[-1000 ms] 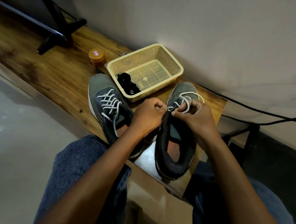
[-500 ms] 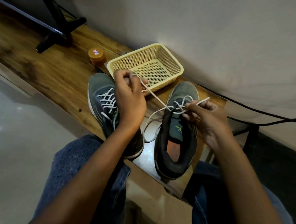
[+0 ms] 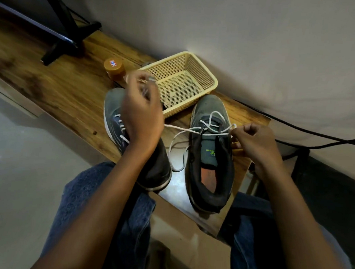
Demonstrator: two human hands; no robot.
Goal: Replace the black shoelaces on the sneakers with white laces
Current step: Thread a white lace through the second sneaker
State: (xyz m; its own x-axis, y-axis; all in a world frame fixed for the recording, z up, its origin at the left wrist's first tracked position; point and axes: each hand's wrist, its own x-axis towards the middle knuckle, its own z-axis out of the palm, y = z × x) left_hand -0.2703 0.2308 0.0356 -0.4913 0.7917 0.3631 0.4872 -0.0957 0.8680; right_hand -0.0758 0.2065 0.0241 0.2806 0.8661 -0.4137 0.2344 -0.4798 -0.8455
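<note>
Bare wooden bench [image 3: 50,89] lies open toward 9 and 10 o'clock of the left sneaker [image 3: 115,109], up to the black stand foot [image 3: 68,42] at 11 o'clock. Between the two sneakers the gap is crossed by a taut white lace [image 3: 179,128] and a slack loop on the wood — no clean passage there. At 12 o'clock the yellow basket [image 3: 205,73] and an orange jar [image 3: 114,65] stand against the wall, while black cables [image 3: 318,134] run past the right sneaker [image 3: 213,107] at 3 o'clock.

The left hand [image 3: 141,113] hides most of the left sneaker's [image 3: 113,107] lacing, and its raised fingers [image 3: 142,80] are motion-blurred.
</note>
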